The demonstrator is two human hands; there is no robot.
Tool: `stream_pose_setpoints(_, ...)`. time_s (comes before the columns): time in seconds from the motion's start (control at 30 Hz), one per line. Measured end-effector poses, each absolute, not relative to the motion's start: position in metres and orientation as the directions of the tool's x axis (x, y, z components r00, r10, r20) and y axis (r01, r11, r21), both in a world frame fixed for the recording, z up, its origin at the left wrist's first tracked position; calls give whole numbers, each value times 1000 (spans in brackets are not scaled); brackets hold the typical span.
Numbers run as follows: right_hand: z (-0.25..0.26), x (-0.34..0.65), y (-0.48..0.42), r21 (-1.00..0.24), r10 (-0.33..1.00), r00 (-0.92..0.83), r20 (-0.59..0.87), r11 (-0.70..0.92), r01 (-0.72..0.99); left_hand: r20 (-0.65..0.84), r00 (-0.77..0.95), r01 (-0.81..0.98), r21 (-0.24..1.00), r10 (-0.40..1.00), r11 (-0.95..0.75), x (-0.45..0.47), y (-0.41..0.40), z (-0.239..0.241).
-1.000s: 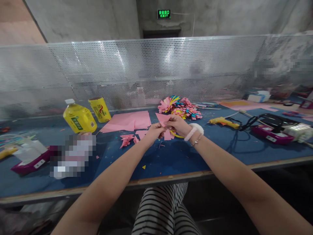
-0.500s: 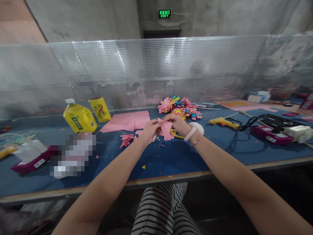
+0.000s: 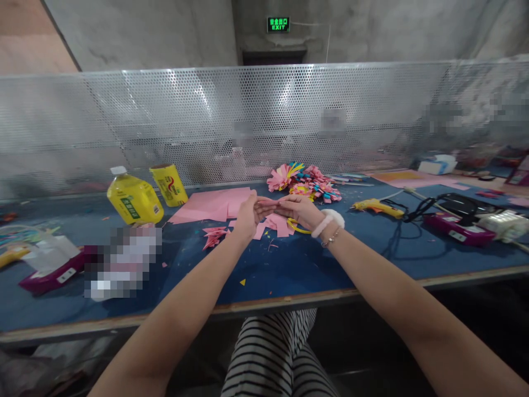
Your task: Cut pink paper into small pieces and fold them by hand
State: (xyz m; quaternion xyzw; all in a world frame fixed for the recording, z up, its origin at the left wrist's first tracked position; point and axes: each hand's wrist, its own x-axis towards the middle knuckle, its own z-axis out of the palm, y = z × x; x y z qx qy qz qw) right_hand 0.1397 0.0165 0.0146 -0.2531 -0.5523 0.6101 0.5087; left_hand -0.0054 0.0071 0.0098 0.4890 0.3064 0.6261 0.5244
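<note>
A narrow folded piece of pink paper point(image 3: 269, 202) is hanging just above the blue-topped desk point(image 3: 301, 275), btwn two bare hands. The L-hand grip point(image 3: 249, 212) is pinching its 9 o'c end, fingers curling along the near side; the R-hand grip point(image 3: 298, 207) is pinching the 3 o'c end, thumb & fingertips close together. Both are holding narrow, w/ only the paper btwn them.

Handling (my est.): it's prob. weighing next to nothing, flexing easily yet taking a crease well, not slipping much. Opp. ends are looking like the best places to take hold, w/ light pressure along the fold; squeezing the middle is risking a crumple, & pulling hard is risking a tear.

Going outward from the piece: loose rectangular pink paper strips point(image 3: 282, 227) are lying approx. 5–6 o'c, near the hands. A thin curved yellow loop point(image 3: 296, 227) is showing at 4–5 o'c; can't tell what it is. Spiky folded pink paper pieces point(image 3: 214, 237) are sitting at 8 o'c, flat pink paper sheets point(image 3: 202, 205) at 9–10. Fringed pink, blue & yellow paper blossoms point(image 3: 308, 181) are piling up at 1–2 o'c. Further off, a yellow plastic glue gun point(image 3: 377, 207) is resting at 3 o'c & a clear bottle of yellow liquid point(image 3: 134, 199) is standing at 9.
</note>
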Motion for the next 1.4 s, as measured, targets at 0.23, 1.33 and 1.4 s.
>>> stream_pose_setpoints(0.23,10,141,22,-948,901,-320,292,230,-219,387,-95,-80,915,917,-395,-11,18,-2)
stream_pose_setpoints(1.33,-5,176,52,-221,997,-69,42,77,972,222,-153,-339,904,963,-262,-6,16,2)
stream_pose_setpoints(1.4,-7,175,55,-283,995,-53,86,75,956,255,-202,-271,913,946,-304,-7,17,2)
